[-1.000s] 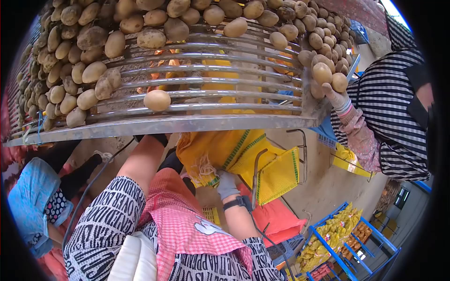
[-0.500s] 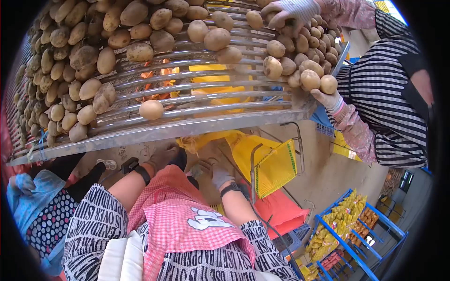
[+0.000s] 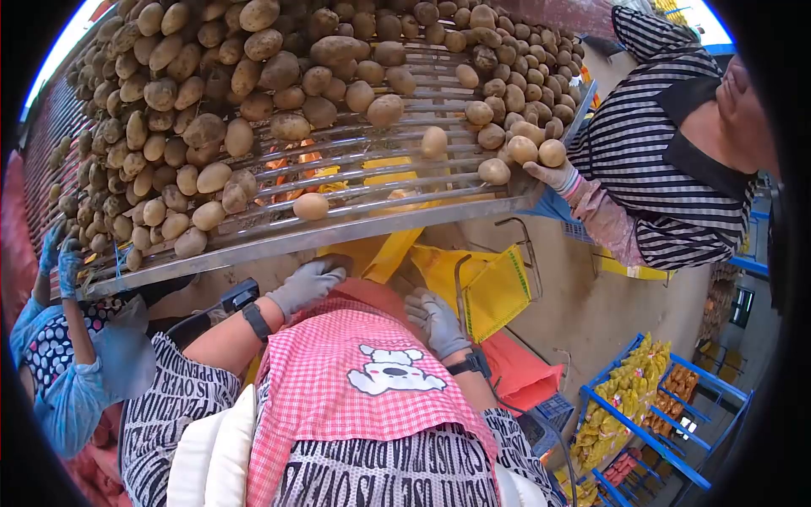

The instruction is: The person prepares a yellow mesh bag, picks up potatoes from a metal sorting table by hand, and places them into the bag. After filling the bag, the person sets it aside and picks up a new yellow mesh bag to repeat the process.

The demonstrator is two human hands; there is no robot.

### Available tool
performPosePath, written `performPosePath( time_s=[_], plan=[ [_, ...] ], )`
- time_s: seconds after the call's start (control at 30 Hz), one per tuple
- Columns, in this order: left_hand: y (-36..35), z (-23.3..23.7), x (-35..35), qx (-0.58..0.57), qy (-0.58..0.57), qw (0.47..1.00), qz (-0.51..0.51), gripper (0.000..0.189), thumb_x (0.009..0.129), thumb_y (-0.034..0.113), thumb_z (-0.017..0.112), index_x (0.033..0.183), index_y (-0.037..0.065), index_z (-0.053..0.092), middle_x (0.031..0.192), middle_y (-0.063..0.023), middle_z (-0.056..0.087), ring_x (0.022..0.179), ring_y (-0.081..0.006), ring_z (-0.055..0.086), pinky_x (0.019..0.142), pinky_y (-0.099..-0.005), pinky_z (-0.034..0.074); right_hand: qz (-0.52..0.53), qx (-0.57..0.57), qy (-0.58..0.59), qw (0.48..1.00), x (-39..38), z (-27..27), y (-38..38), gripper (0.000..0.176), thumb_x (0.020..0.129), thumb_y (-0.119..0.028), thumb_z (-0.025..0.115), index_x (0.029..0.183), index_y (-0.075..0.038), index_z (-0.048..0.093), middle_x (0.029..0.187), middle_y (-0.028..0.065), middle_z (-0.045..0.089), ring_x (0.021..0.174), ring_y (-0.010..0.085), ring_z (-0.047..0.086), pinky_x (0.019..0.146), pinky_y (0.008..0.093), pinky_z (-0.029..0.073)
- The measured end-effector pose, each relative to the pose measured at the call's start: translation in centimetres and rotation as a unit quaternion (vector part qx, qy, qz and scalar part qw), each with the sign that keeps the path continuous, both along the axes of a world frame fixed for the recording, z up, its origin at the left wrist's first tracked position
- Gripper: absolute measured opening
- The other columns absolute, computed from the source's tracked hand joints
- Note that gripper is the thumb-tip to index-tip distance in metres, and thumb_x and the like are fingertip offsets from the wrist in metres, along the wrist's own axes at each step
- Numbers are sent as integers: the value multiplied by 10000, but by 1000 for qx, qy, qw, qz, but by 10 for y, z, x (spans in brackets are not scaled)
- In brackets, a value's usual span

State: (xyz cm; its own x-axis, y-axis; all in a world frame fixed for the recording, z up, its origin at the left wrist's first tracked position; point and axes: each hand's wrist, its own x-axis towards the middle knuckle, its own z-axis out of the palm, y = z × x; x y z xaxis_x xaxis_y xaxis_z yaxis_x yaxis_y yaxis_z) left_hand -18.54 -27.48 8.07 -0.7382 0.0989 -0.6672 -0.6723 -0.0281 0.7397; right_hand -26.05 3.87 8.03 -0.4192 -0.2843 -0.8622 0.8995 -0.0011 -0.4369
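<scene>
My left hand (image 3: 308, 286), in a grey work glove, rests at the knee end of my pink checked apron (image 3: 338, 363). Its fingers are loosely bent and no object shows in them. On the other side of the apron lies my right hand (image 3: 434, 323), gloved too, fingers apart and holding nothing visible. Just beyond it a yellow mesh sack (image 3: 498, 291) hangs on a metal frame. Above both hands runs the metal rim (image 3: 338, 230) of a sorting table with bars. A single potato (image 3: 311, 206) lies near that rim, below a large heap of potatoes (image 3: 203, 131).
At right, a co-worker's gloved hand (image 3: 553, 175) is at the table corner beside several potatoes. Another co-worker's blue-gloved hands (image 3: 68, 266) touch the rim at left. A red sack (image 3: 515, 372) and blue racks (image 3: 642, 439) with filled sacks stand at right.
Both my hands have come up from low beyond my knees onto the apron's sides. The left co-worker's hands have risen to the rim. The right co-worker's far hand has left the potatoes.
</scene>
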Motion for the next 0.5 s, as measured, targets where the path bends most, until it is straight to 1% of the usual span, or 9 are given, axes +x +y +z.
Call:
performPosePath(
  time_s=[0.03, 0.07, 0.17, 0.3, 0.37, 0.4, 0.47, 0.5],
  plan=[
    [-2, 2, -3, 20, 9, 999, 46, 363, 1003, 266, 530, 1277, 38, 599, 1128, -96, 662, 1027, -197, 591, 955, -310, 457, -21, -2, -5, 1000, -2, 4, 4, 335, 1031, -180, 504, 1312, 2, 484, 1113, 139, 664, 886, 186, 678, 760, 267, 568],
    [-3, 4, -3, 24, 16, 998, 56, 350, 1007, 234, 527, 1276, 21, 595, 1148, -81, 654, 1044, -176, 582, 959, -300, 455, -32, 13, -8, 999, -3, 6, 8, 350, 1033, -182, 500, 1330, 1, 477, 1115, 144, 668, 872, 188, 676, 771, 275, 570],
    [-1, 31, -12, 13, 11, 998, 57, 343, 1006, 210, 527, 1285, 20, 588, 1164, -75, 649, 1050, -165, 583, 962, -291, 455, -57, 10, -15, 998, -12, 16, 10, 364, 1036, -202, 497, 1339, -1, 475, 1124, 146, 669, 882, 193, 680, 782, 289, 570],
    [8, 40, -20, -2, 36, 997, 63, 339, 1008, 198, 518, 1277, 2, 581, 1160, -79, 647, 1057, -165, 587, 973, -288, 451, -65, -26, 2, 998, -31, 17, 14, 372, 1037, -215, 492, 1344, -6, 478, 1140, 150, 668, 923, 199, 679, 797, 303, 571],
    [16, 46, -26, 6, 45, 993, 108, 322, 1003, 178, 517, 1256, -8, 585, 1160, -81, 643, 1074, -162, 591, 982, -288, 449, -60, -38, 10, 997, -43, 22, 13, 374, 1035, -223, 496, 1343, -10, 482, 1156, 155, 666, 940, 206, 681, 804, 309, 572],
    [21, 47, -29, 1, 49, 992, 113, 322, 1003, 178, 517, 1256, -8, 585, 1160, -81, 643, 1074, -162, 591, 982, -288, 449, -54, -43, 12, 998, -50, 21, 18, 374, 1035, -223, 496, 1343, -10, 482, 1156, 155, 666, 940, 206, 681, 804, 309, 572],
    [26, 52, -35, 51, 46, 979, 189, 309, 1020, 189, 514, 1249, -6, 585, 1166, -85, 640, 1094, -162, 595, 988, -296, 461, -41, -58, -5, 997, -69, 16, 20, 362, 1033, -221, 503, 1333, -18, 493, 1158, 158, 665, 933, 212, 687, 793, 305, 577],
    [28, 57, -39, 38, 52, 977, 202, 309, 1020, 189, 514, 1249, -6, 585, 1166, -85, 640, 1094, -162, 595, 988, -296, 461, -28, -71, -5, 997, -78, 13, 20, 362, 1033, -221, 503, 1333, -18, 493, 1158, 158, 665, 933, 212, 687, 793, 305, 577]
  ],
)
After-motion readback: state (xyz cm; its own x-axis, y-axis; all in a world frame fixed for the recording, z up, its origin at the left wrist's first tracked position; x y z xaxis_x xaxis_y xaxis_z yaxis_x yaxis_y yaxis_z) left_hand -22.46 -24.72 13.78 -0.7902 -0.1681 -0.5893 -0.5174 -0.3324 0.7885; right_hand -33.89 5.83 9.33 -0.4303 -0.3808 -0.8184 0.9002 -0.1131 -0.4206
